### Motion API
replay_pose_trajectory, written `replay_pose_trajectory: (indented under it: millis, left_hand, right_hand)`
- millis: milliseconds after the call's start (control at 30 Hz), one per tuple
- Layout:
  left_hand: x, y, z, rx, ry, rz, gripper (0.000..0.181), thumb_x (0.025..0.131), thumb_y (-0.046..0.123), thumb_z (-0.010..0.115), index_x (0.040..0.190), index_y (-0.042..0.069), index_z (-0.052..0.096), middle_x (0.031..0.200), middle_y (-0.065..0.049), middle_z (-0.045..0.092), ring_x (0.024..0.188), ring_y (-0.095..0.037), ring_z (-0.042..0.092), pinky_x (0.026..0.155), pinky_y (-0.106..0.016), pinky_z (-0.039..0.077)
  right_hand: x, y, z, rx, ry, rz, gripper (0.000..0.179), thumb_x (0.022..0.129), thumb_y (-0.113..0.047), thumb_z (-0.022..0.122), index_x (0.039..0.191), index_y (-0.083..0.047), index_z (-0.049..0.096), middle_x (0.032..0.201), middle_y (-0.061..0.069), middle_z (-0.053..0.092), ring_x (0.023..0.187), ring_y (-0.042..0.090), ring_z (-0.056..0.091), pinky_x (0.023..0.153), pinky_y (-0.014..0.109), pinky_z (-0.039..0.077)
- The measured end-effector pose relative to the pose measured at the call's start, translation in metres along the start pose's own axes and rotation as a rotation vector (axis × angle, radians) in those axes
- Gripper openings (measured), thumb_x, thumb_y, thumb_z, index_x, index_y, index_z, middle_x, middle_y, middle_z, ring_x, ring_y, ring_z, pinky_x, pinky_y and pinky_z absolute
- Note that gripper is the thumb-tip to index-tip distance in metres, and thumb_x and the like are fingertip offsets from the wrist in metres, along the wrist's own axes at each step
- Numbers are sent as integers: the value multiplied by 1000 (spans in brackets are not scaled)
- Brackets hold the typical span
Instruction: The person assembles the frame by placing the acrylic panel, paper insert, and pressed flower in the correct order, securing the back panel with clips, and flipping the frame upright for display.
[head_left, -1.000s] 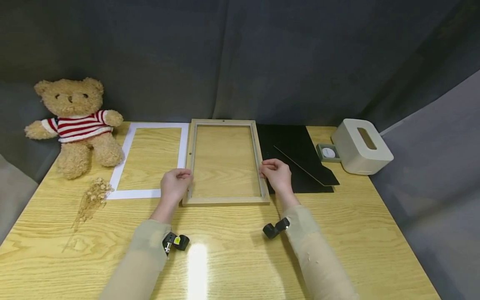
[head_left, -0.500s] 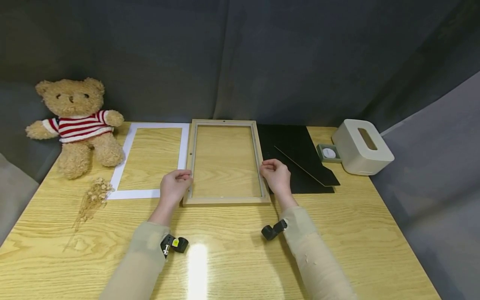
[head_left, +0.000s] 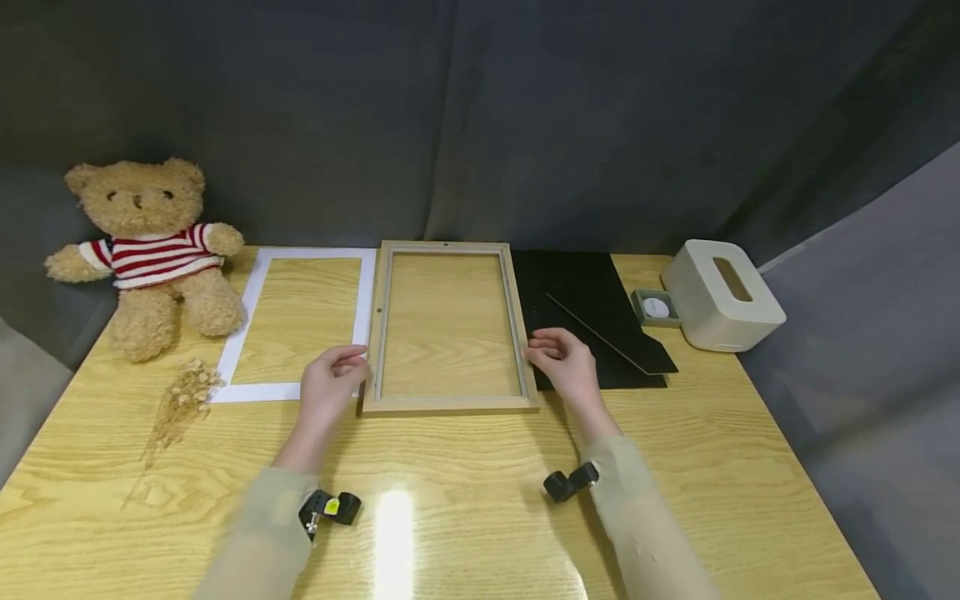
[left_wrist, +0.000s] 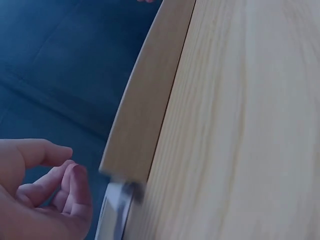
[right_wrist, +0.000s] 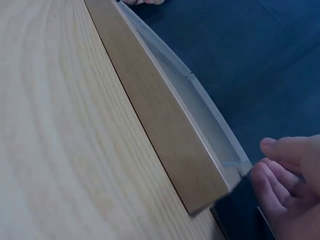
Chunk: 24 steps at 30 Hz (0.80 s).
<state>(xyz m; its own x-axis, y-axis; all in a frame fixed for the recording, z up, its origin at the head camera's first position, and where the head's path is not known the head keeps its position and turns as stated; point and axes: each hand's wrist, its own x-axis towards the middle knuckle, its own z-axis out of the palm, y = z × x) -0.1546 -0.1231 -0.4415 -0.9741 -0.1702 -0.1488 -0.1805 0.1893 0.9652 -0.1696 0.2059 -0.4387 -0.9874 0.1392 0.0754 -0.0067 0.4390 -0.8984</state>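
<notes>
A light wooden picture frame (head_left: 450, 403) lies flat on the table in the head view, its inner recess upward. My left hand (head_left: 327, 385) hovers at its lower left edge, fingers loosely bent with nothing between them. In the left wrist view a small gap parts that hand (left_wrist: 47, 195) from the frame (left_wrist: 145, 95). On the other side, my right hand (head_left: 570, 371) is by the lower right edge, thumb and fingers loosely bent. The right wrist view has its fingertips (right_wrist: 260, 175) close to the frame's corner; whether they touch cannot be told.
Left of the frame lies a white paper mat (head_left: 262, 392). A black backing board (head_left: 570, 271) with a raised flap (head_left: 648, 354) lies to the right. Further out are a teddy bear (head_left: 153, 258), dried flowers (head_left: 187, 392), a small green box (head_left: 637, 308) and a tissue box (head_left: 705, 312).
Both hands have moved off the frame's sides, the left hand leftward and the right hand a little rightward. The frame lies in about the same place.
</notes>
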Motion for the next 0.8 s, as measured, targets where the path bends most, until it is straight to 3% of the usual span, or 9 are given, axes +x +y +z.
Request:
replay_pose_trajectory:
  millis: [200,400,600,700,800]
  left_hand:
    - [-10,-1,-33,59,54,17,33,89,7,63,122,-2,61,112,-17,61,87,-8,55,72,-14,46]
    - [-15,-7,-73,117,152,-8,37,93,14,61,128,3,58,122,-14,58,91,-1,53,75,-15,46]
    - [-9,-15,-110,186,258,-24,39,91,17,62,128,3,59,114,-6,62,84,6,53,68,-11,45]
    - [-6,-19,-125,234,265,-24,41,91,16,62,129,2,58,108,-2,64,80,9,52,65,-10,45]
    - [-4,-25,-139,261,234,-13,41,91,15,62,129,-1,57,99,5,65,77,12,52,63,-9,45]
  right_hand:
    - [-15,4,-8,56,-29,-21,34,85,-6,72,116,3,62,110,17,66,100,26,62,82,21,49]
    - [-31,8,-13,85,-93,14,45,84,-10,74,125,1,58,123,14,60,111,26,56,86,19,49]
    - [-45,15,-18,119,-152,43,57,78,-9,79,130,-5,56,132,12,52,116,29,55,92,25,48]
    - [-48,22,-19,147,-180,11,61,77,-6,80,132,-4,55,135,12,49,120,31,52,96,27,45]
    - [-51,29,-18,180,-206,-27,62,76,-2,79,133,-1,53,138,13,46,125,31,47,99,29,42]
